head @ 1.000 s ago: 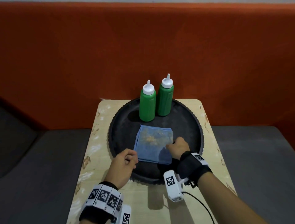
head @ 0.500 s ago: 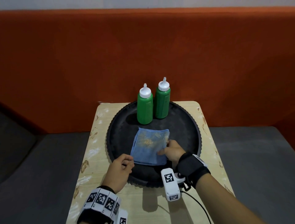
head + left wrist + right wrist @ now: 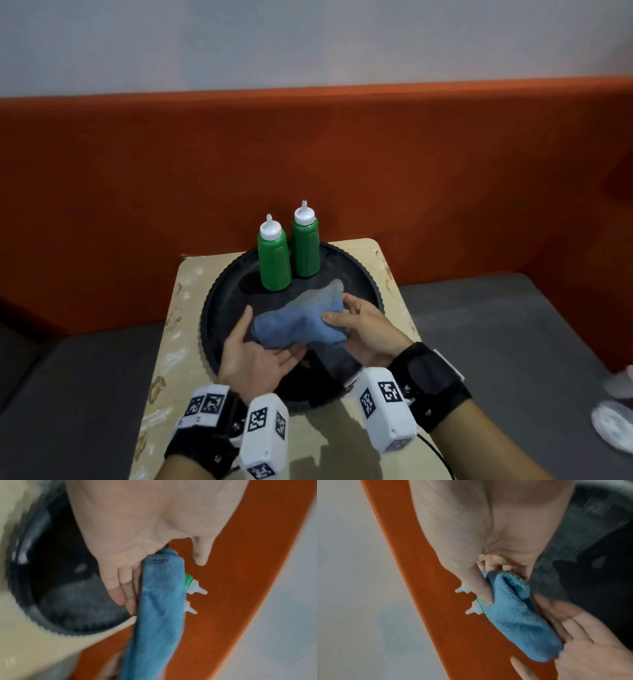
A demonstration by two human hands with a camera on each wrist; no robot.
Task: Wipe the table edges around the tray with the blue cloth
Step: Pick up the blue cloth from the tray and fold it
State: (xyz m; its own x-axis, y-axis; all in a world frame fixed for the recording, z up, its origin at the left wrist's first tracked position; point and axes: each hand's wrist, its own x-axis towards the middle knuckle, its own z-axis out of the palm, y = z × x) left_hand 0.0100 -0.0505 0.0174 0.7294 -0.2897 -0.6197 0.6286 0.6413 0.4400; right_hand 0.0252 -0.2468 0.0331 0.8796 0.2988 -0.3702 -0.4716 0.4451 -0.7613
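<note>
Evidently readying it for the desk point(image 3: 387, 270) edges, both hands hold the bunched blue cloth point(image 3: 301, 320) above the tray point(image 3: 219, 308): right hand point(image 3: 366, 332) pinching one end, left hand point(image 3: 253, 359) flat beneath.

the blue cloth point(image 3: 301, 323) hides the left hand point(image 3: 255, 359) fingertips and perhaps some tray point(image 3: 219, 301) floor.

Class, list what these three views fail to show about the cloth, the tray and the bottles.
- Blue cloth: its underside, hidden in the head view by the left hand and right hand.
- Tray: rim smeared by motion blur in the left wrist view.
- Green bottles: only nozzles show in the right wrist view; cloth and thumb cover the rest.
</note>
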